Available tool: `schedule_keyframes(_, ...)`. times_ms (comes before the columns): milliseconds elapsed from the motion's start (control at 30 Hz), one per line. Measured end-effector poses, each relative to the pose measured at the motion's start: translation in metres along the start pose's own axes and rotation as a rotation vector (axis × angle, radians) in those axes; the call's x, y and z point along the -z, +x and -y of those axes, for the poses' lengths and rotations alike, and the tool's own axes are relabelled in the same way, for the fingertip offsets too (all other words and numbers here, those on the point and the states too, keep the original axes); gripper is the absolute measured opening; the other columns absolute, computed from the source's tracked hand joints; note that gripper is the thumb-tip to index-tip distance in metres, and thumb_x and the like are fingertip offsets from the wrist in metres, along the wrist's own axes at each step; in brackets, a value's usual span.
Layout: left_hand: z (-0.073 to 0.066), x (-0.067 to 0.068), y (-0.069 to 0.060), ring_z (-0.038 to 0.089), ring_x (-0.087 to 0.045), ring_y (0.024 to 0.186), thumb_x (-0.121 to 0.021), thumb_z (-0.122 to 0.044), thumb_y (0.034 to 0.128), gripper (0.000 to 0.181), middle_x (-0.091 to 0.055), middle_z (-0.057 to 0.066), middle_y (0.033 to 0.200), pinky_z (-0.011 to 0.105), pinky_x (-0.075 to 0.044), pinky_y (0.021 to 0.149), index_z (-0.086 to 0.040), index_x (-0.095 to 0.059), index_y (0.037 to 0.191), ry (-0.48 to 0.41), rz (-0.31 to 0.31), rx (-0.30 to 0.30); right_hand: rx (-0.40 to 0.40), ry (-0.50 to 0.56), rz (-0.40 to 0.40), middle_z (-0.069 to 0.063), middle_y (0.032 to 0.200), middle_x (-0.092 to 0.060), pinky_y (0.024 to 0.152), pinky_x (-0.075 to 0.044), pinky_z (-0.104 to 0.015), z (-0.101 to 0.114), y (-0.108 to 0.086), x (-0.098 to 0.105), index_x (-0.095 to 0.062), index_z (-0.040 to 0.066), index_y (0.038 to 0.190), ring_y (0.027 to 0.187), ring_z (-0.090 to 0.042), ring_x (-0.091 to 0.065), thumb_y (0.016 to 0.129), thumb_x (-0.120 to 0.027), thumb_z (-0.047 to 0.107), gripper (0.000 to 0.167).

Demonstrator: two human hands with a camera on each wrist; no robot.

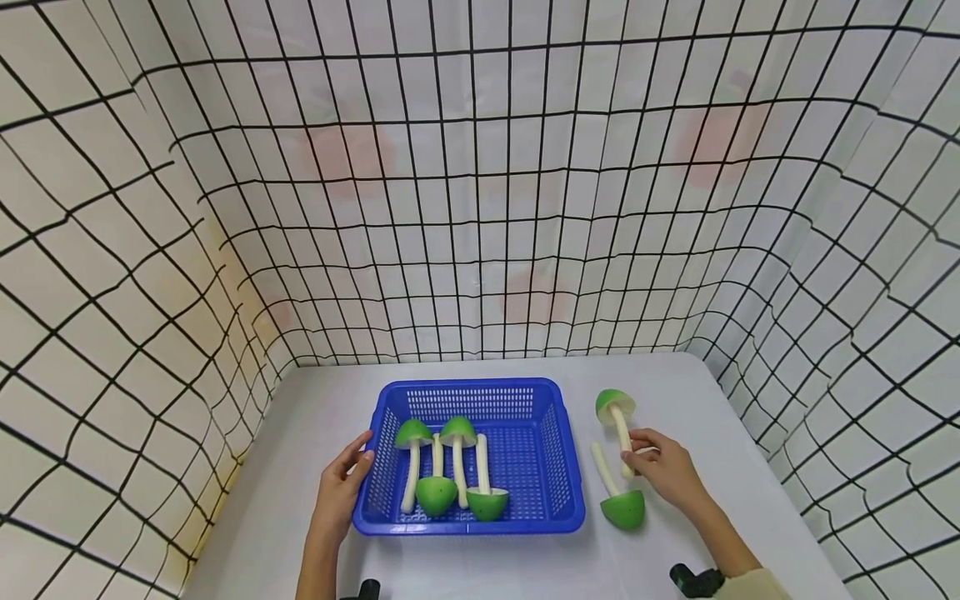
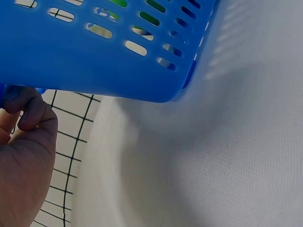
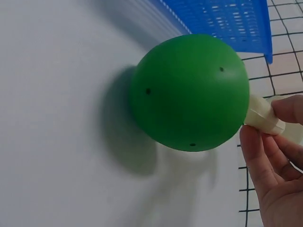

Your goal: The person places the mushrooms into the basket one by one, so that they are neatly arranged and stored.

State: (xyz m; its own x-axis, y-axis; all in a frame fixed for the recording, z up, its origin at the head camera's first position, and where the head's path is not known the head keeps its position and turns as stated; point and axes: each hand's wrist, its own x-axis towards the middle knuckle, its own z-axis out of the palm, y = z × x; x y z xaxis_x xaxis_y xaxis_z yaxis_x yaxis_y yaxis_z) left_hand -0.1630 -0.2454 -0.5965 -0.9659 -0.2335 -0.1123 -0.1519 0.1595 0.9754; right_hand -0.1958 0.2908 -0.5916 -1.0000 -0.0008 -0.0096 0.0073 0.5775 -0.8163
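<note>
A blue plastic basket (image 1: 468, 528) sits on the table with several green-capped mushrooms (image 1: 459, 432) lying side by side in its left part, caps pointing alternate ways. At the basket's left rim, my left hand (image 1: 341, 483) grips the edge with bent fingers (image 2: 35, 111). To the right of the basket, my right hand (image 1: 663, 468) pinches the lower stem of a mushroom (image 1: 617, 408) between thumb and fingers; its cap points away from me. Just beside it another mushroom (image 1: 622, 508) lies on the table, cap toward me. That green cap (image 3: 189, 94) fills the middle of the right wrist view.
A white-covered table (image 1: 315, 400) carries everything. Black wire grid panels (image 1: 495, 183) with white cloth behind them stand at the back and both sides. Dark wrist devices (image 1: 696, 581) show at the lower edge.
</note>
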Motion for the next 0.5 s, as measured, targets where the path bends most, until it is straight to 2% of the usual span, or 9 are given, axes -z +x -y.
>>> schedule_keyframes(200, -0.001, 0.0, -0.002, 0.024, -0.065, 0.094, -0.064, -0.043, 0.1015, 0.051, -0.059, 0.017, 0.123, 0.026, -0.062, 0.076, -0.023, -0.057, 0.148, -0.001, -0.006, -0.012, 0.013, 0.034, 0.01, -0.015, 0.112, -0.068, 0.073, -0.063, -0.036, 0.013, 0.001, -0.003, -0.059, -0.001, 0.136, 0.082, -0.009, -0.071, 0.095, -0.076, 0.024, 0.05)
schedule_keyframes(500, -0.001, 0.0, -0.002, 0.023, -0.065, 0.096, -0.063, -0.04, 0.1024, 0.051, -0.058, 0.017, 0.125, 0.026, -0.062, 0.077, -0.021, -0.056, 0.149, -0.005, -0.006, -0.005, -0.005, 0.075, 0.024, -0.015, 0.114, -0.067, 0.077, -0.063, -0.036, 0.035, 0.004, -0.012, -0.058, 0.0, 0.137, 0.086, -0.012, -0.07, 0.096, -0.075, 0.023, 0.05)
